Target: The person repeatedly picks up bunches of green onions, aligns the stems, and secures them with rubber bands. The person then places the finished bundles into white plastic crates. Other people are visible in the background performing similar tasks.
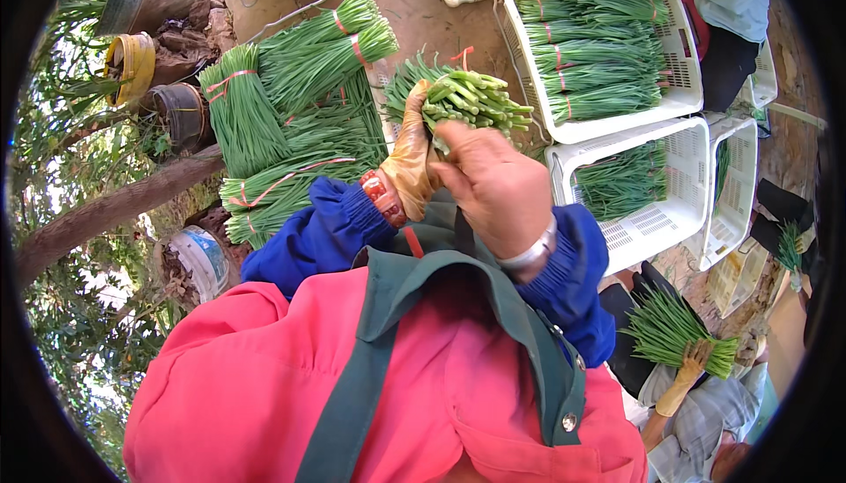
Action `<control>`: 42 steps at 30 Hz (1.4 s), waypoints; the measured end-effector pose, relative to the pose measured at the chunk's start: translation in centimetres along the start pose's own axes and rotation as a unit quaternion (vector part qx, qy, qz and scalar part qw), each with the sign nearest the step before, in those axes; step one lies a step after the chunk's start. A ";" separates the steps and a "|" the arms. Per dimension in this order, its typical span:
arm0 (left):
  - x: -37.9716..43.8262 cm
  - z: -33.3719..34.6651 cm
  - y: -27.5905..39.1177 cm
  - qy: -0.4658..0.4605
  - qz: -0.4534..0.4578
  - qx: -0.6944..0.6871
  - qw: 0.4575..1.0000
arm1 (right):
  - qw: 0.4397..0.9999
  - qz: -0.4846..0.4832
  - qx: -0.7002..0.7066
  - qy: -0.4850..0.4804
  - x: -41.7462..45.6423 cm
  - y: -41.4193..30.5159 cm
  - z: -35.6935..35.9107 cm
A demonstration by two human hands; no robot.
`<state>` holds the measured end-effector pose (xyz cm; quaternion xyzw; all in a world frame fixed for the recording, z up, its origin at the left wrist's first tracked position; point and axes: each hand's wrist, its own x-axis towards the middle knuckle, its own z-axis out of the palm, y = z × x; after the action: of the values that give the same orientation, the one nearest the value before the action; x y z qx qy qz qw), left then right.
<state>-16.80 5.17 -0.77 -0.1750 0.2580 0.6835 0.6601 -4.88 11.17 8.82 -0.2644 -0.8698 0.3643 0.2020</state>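
My left hand [411,159], in a yellowish translucent glove, grips a bundle of green chive-like stalks [472,99], its pale cut ends pointing right. A red tie [465,56] stands up at the bundle's far side. Bare and slightly blurred, my right hand [492,182] is close below the cut ends with its fingers curled; whether it pinches anything is hidden. Left of the held bundle lie several tied bunches of green stalks [304,80], heaped over a white crate, with red bands around them.
On the right, a white plastic crate [605,123] holds rows of banded bunches; a second crate [667,218] stands nearer. A co-worker's gloved hand [694,361] holds loose stalks [667,331] at lower right. Another person [730,0] is at upper right. Buckets [198,261] and a log [119,212] lie left.
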 end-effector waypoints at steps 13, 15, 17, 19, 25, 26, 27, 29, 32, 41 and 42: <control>1.0 -2.2 0.3 -0.053 0.019 -0.111 0.992 | 0.895 -0.054 0.228 0.379 -5.9 0.1 -15.2; 0.8 -2.0 0.6 -0.084 0.025 -0.107 0.990 | 0.864 -0.013 0.277 0.421 -7.3 1.5 -17.9; 0.5 -1.5 0.5 -0.079 0.029 -0.095 0.992 | 0.864 0.057 0.295 0.404 -8.6 3.0 -19.8; 0.5 -1.0 0.6 -0.082 0.032 -0.077 0.993 | 0.936 0.111 0.011 0.333 -7.9 4.0 -16.2; 0.4 -0.5 0.0 -0.064 0.024 -0.060 0.996 | 0.995 0.084 -0.048 0.013 -5.2 6.2 -5.3; 0.2 -0.2 -0.1 -0.058 0.029 -0.064 0.996 | 0.994 0.102 -0.018 0.022 -4.8 5.4 -4.8; -0.2 -0.1 -0.1 -0.053 0.029 -0.059 0.996 | 0.992 0.120 0.015 0.030 -4.4 4.3 -4.5; -0.5 -0.1 -0.3 -0.050 0.028 -0.047 0.997 | 0.990 0.118 0.052 0.059 -3.6 2.8 -3.8; -0.3 -0.3 -0.6 -0.070 0.029 -0.059 0.995 | 0.991 0.024 0.047 0.121 -1.4 2.3 -2.7; -0.2 -1.1 -0.9 -0.105 -0.036 -0.179 0.978 | 0.987 -0.049 -0.122 0.090 0.2 3.1 -1.0; -0.2 -1.2 -1.0 -0.108 -0.032 -0.174 0.978 | 0.984 -0.040 -0.147 0.091 0.6 3.1 -1.5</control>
<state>-15.95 4.33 -1.74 -0.2211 0.0564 0.7111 0.6651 -3.55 14.21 7.61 -0.2882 -0.9017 0.1987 0.2537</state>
